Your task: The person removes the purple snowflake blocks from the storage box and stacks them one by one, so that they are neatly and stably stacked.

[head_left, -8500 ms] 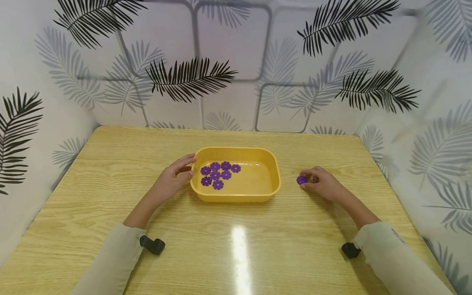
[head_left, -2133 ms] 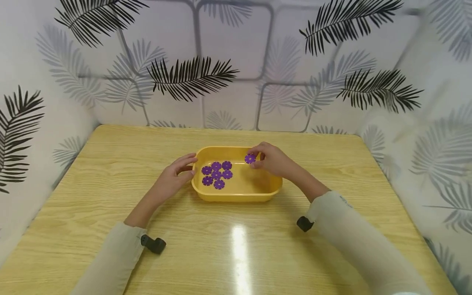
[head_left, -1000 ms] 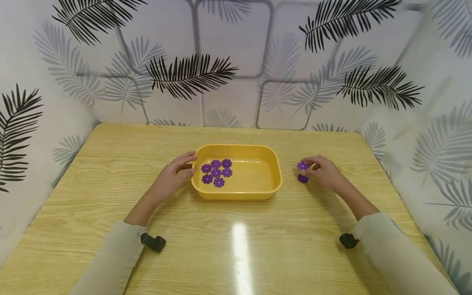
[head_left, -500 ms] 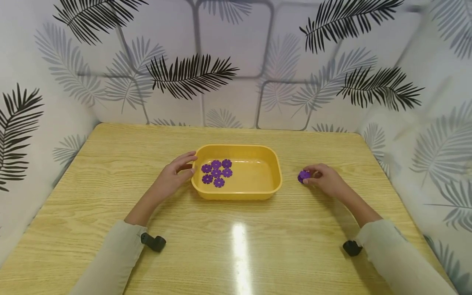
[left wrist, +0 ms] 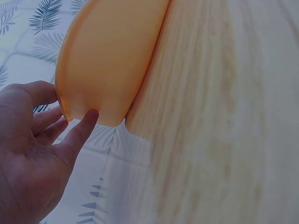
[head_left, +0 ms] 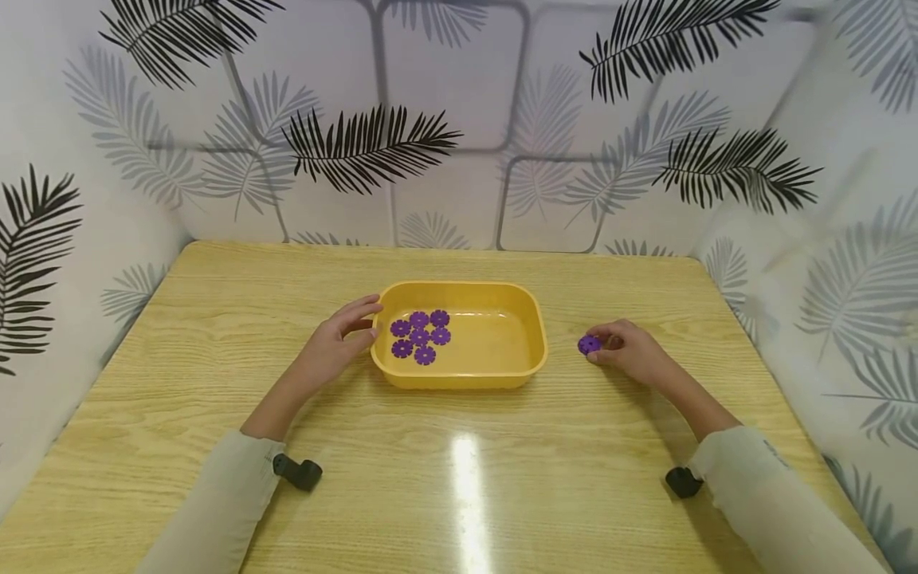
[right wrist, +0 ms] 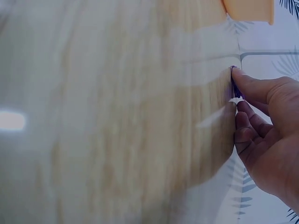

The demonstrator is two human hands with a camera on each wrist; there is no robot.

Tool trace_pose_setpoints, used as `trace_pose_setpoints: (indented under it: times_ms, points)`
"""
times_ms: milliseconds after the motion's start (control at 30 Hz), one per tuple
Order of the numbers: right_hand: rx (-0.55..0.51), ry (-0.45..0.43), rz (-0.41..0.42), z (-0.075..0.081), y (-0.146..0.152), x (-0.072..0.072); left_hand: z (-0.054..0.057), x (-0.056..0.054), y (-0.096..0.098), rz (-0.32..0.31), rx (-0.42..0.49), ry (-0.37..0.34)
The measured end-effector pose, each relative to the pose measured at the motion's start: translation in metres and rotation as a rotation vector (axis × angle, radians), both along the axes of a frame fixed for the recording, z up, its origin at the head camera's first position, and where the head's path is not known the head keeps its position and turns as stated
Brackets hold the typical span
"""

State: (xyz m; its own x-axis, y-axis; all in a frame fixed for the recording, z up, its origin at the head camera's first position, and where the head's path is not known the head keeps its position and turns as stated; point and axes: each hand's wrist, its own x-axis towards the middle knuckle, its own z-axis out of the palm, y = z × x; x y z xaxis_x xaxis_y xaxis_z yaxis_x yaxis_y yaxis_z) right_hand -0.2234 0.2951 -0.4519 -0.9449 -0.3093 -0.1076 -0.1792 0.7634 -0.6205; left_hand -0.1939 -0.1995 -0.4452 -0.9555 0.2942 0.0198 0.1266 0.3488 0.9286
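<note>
Yellow plastic was used for the tray [head_left: 495,343], which was positioned near the middle of the wood-grain counter [head_left: 358,478]. Seven purple notched flower discs [head_left: 419,333] were contained in its left half. The tray's left end was contacted by the left hand [head_left: 330,351]: the fingertips were set at the rim, the thumb was placed against the outer end wall, and the fingers were relaxed and spaced apart from the thumb. A further disc [head_left: 588,344] was pinched between the thumb and forefinger of the right hand [head_left: 634,351], near the tray's right end and well apart from the left hand.

Change noted: one second earlier, the pinched disc was presented above a second disc lying on the counter, and both were seen separately. It had since been brought down over that position, and a single overlapping purple shape was shown. The alignment of the two could not be determined. Inside the tray, eight discs had been counted in the earliest view; seven were counted now.

Significance: placement of the pinched disc at the counter position was judged to be nearly complete. Release had not yet been made, since the pinch was maintained.
</note>
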Motion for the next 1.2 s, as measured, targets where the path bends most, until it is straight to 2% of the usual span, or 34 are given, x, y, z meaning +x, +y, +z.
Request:
trace_pose_setpoints:
  times_ms: [567,933,1200]
  points:
    - [0.022,-0.015,0.032,0.0041,-0.0039,0.0000,0.0010,0.0003,0.0010,-0.001,0.000,-0.004]
    - [0.029,0.011,0.056,0.0040,-0.0025,-0.0023,0.0005,0.0004,0.0006,0.003,-0.001,-0.002]
    - [0.026,0.012,0.047,0.0037,-0.0028,-0.0027,0.0002,0.0008,0.0008,0.010,-0.005,-0.007]
